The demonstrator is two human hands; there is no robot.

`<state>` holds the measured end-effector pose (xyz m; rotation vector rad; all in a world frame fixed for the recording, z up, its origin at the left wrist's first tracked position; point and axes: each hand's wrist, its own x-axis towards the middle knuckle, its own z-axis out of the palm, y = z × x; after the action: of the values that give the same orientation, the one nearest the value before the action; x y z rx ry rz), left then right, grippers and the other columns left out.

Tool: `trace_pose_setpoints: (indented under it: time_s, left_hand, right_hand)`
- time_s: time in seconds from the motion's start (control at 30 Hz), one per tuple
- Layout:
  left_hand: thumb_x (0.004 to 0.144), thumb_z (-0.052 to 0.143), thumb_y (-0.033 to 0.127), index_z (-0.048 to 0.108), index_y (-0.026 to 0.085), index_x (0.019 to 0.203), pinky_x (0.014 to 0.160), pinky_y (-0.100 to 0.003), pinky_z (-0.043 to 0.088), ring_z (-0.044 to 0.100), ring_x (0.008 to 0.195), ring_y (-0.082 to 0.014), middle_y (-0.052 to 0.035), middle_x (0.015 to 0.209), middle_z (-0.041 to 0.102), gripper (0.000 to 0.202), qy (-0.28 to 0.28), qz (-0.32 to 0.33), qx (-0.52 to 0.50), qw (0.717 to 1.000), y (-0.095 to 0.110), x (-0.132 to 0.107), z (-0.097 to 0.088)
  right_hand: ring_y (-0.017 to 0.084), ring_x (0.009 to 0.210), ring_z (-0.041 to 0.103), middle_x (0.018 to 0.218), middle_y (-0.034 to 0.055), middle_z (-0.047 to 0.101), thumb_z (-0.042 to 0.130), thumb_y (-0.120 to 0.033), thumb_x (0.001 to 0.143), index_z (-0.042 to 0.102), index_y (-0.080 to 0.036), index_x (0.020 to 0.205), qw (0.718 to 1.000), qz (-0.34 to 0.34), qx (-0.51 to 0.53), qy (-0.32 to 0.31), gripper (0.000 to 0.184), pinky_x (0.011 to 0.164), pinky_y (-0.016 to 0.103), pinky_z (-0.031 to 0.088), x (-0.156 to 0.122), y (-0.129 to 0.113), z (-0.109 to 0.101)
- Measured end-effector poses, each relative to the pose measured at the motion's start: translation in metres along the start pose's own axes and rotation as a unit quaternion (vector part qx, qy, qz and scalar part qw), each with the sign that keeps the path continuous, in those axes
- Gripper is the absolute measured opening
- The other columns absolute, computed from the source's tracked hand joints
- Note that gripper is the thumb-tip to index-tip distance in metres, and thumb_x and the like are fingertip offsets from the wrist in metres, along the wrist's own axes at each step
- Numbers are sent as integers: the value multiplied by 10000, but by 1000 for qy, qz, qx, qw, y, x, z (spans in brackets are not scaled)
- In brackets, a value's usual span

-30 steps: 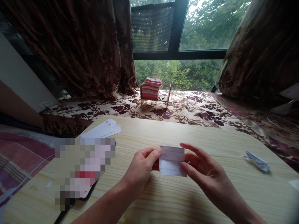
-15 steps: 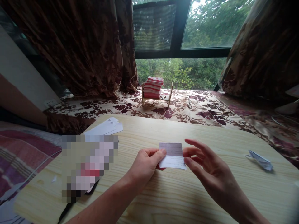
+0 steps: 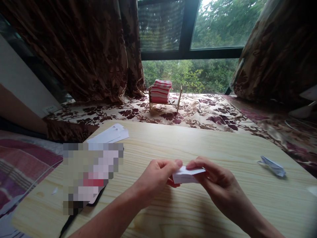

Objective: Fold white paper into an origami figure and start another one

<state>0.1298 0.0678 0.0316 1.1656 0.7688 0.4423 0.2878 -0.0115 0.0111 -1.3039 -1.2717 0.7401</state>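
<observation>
A small piece of paper (image 3: 186, 178) is held above the wooden table, bent along a crease with its upper part tipped over toward me. My left hand (image 3: 162, 170) pinches its left end between thumb and fingers. On its right end, my right hand (image 3: 215, 173) is closed, the fingers on top and the thumb below. Faint print shows on the paper's front face. To the right on the table lies a folded paper piece (image 3: 273, 166) with a pointed end.
Several white paper strips (image 3: 109, 134) lie at the table's back left. A blurred-out device (image 3: 96, 175) with a black cable is nearer on the left, beside a paper scrap (image 3: 54, 190). Behind the table (image 3: 153, 138), a small wooden rack (image 3: 178, 99) holds folded red-and-white cloths (image 3: 160, 91).
My right hand has moved left and closed on the paper's right end. The paper has gone from nearly flat and facing me to bent over at its crease.
</observation>
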Motion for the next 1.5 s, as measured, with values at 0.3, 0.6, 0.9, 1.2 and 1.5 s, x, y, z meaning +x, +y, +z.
trace_pose_setpoints:
  time_s: [0.3,0.6,0.9,1.2,1.5]
  left_hand:
    - [799,573,281,705,115,689,532,-220,317,442,587,-110,-8,593,563,239,49,93,143,984,-3,-3,4]
    - [801,603,211,718,142,712,678,-249,413,573,703,-157,-35,702,667,161,105,184,252,944,-5,-6,10]
    - [765,631,226,710,138,658,590,-236,390,530,637,-137,-22,647,627,160,133,165,181,960,-3,-3,12]
    - [686,685,278,678,132,679,634,-232,415,545,654,-128,-12,665,645,146,114,82,30,990,-5,2,10]
    - [754,615,287,639,135,729,659,-251,419,551,693,-148,-27,708,627,156,82,119,125,981,-7,0,11]
  right_hand:
    - [186,737,645,821,37,700,595,-489,804,685,-198,912,992,124,-28,4,323,640,264,517,4,-4,-5]
    - [163,686,607,718,11,664,589,-393,817,657,-193,755,991,114,-44,-55,220,640,257,462,1,-6,3]
    - [158,676,592,692,18,650,608,-438,804,674,-175,734,995,97,-28,26,280,630,252,468,9,-2,-2]
    - [187,735,650,778,37,708,633,-450,785,700,-187,836,995,95,7,-11,277,679,289,532,6,-5,1]
    - [177,761,649,811,26,705,595,-365,834,667,-205,851,996,61,-58,-19,176,691,272,502,2,-3,0]
